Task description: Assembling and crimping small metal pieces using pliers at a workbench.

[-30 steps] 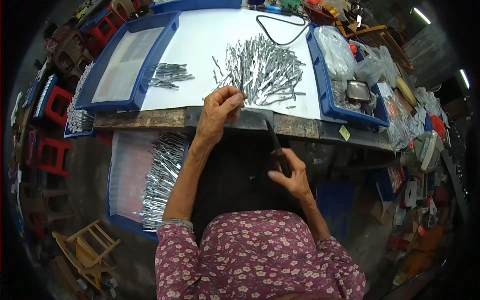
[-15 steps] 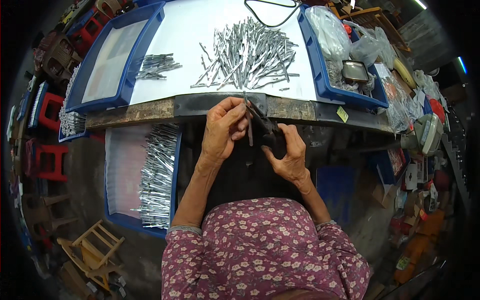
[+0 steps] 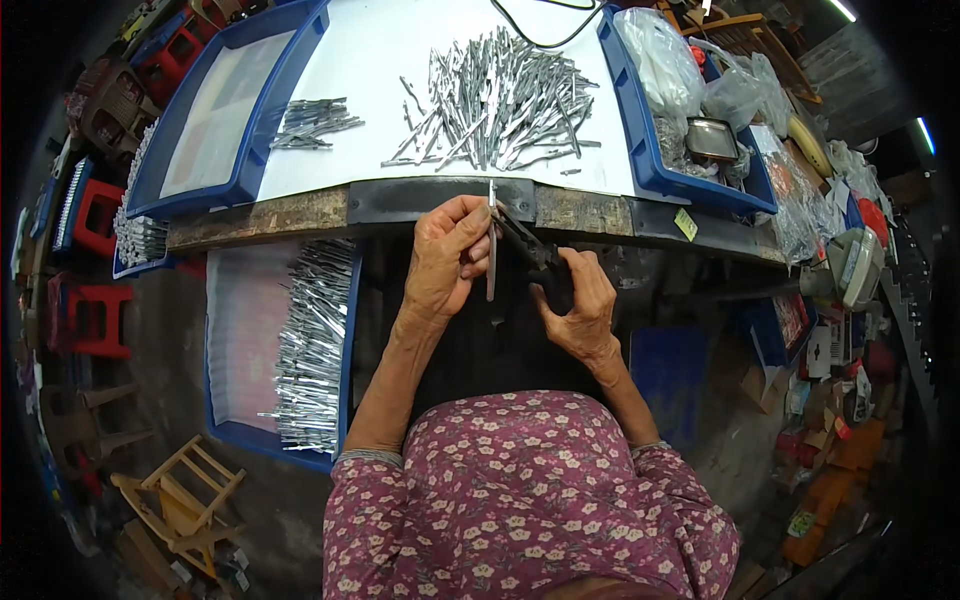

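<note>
My left hand [image 3: 440, 255] pinches a thin, narrow metal strip [image 3: 491, 275] between thumb and fingers, just below the table's front edge. The strip points away from me, its near end hanging below the fingers. My right hand [image 3: 585, 312] is closed around a dark hand tool [image 3: 540, 262] that looks like pliers. The tool's narrow end reaches to the strip beside my left fingertips; whether it grips the strip, I cannot tell. Beyond my hands, a large loose pile of similar strips [image 3: 505, 100] lies on the white tabletop [image 3: 370, 60]. A smaller bunch [image 3: 315, 125] lies to its left.
A blue tray [image 3: 240, 185] stands at the table's left. At its right, a blue bin [image 3: 650, 175] holds plastic bags and a metal dish [image 3: 711, 140]. Below the table on the left, another blue tray [image 3: 235, 435] holds many strips. A wooden frame [image 3: 185, 490] stands on the floor.
The strip has turned in my left fingers and now stands straighter, catching more light. Both hands stay nearly in place, and the tool's end remains beside the strip.
</note>
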The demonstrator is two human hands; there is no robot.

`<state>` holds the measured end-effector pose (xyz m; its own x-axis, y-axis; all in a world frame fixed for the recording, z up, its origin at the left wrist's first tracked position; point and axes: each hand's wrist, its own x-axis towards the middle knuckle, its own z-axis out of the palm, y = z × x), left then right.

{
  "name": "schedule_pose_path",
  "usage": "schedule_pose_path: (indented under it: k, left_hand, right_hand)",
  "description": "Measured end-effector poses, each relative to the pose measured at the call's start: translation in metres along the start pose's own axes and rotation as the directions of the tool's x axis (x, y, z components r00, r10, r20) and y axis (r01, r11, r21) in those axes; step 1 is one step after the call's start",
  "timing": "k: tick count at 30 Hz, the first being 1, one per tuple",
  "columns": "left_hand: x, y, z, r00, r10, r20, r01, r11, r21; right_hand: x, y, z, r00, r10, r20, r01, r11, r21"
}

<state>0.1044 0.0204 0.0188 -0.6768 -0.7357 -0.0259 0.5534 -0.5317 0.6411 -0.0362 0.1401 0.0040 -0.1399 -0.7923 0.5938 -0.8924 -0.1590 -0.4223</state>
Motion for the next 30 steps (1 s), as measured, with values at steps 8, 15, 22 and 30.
schedule_pose_path:
  k: [8,15,22,30]
  left_hand:
    - [-0.002,-0.004,-0.001,1.0,-0.001,-0.025,0.0,1.0,-0.02]
    - [-0.002,-0.004,-0.008,0.999,-0.02,0.03,0.021,1.0,-0.021]
    - [-0.004,-0.007,-0.004,1.0,0.001,0.001,-0.001,0.999,0.039]
    - [-0.004,-0.028,0.002,0.758,0.622,0.197,-0.501,0.363,0.785]
  right_hand:
    - [-0.002,-0.003,-0.002,0.998,0.048,0.049,-0.05,0.998,0.038]
    - [-0.004,0.0,-0.001,1.0,-0.001,0.015,0.002,1.0,-0.029]
    - [-0.007,-0.001,0.0,0.995,0.066,0.075,-0.07,0.996,0.049]
    - [-0.005,-0.018,-0.017,0.794,0.378,0.476,-0.597,0.628,0.499]
